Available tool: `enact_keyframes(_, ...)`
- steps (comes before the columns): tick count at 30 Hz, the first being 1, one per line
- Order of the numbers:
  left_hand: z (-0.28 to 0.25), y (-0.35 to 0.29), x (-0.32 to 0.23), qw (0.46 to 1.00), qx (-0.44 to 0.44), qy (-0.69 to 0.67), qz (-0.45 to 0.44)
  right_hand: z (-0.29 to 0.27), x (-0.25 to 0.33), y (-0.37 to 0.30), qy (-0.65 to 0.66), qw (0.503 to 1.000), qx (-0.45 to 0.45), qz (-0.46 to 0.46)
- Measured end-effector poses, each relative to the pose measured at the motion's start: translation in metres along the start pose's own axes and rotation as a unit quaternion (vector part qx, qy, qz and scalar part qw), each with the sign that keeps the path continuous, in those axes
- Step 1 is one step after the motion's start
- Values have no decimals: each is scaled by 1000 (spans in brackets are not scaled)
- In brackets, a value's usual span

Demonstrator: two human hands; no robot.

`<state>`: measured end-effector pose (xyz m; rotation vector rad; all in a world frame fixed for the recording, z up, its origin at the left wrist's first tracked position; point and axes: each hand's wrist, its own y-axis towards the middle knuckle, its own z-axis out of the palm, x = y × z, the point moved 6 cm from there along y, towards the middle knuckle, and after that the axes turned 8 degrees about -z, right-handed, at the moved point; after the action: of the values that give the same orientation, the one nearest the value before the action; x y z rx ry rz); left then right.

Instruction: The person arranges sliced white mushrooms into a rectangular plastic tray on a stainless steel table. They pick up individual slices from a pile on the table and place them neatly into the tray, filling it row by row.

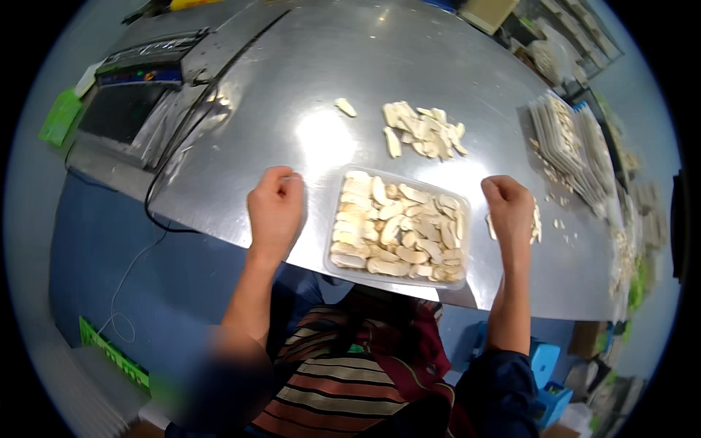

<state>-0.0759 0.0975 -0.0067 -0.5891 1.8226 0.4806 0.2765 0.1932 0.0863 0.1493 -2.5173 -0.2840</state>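
Observation:
Between my two hands, near the table's front edge, a clear plastic tray (468, 237) is filled with pale sliced mushrooms (391, 230). The slices at its left side lie in a neat column; the others are packed at various angles. My left hand (276, 208) is curled into a loose fist just left of the tray, apart from it. To the tray's right, my right hand (511, 208) is also a fist, close to a few loose slices (537, 223) partly hidden behind it. Nothing shows in either hand. Beyond the tray lies a loose heap of slices (427, 133), with a single slice (345, 107) to its left.
The metal table (292, 87) curves around me. A sealing machine (139, 102) stands at the far left, its black cable (150, 197) crossing the table. Stacked filled packs (569, 142) stand at the right among scattered crumbs. Blue stools (544, 358) are below the right edge.

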Motion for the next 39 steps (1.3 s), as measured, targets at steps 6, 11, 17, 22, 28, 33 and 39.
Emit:
enact_keyframes(6,5,2,2,1000,3,-3,-4,-27,-105,-40,-176,982,2,-62)
enact_keyframes(11,1,4,7,1000,-12,3,27,-9,-115,-45,-52,996,47,60)
enact_keyframes(17,-1,1,8,1000,-9,-18,-6,-7,-113,-44,-6,996,63,57)
enact_keyframes(22,-1,0,4,1000,-13,10,8,-3,-119,-47,-9,999,18,-29)
enact_keyframes(28,1,2,10,1000,13,-3,-14,-10,-60,-49,-159,955,-24,-249)
enact_keyframes(33,3,2,4,1000,16,-2,-25,-4,-98,-39,-90,990,93,-54)
enact_keyframes(39,1,0,4,1000,-15,-8,5,-8,-80,-37,-23,996,26,-85)
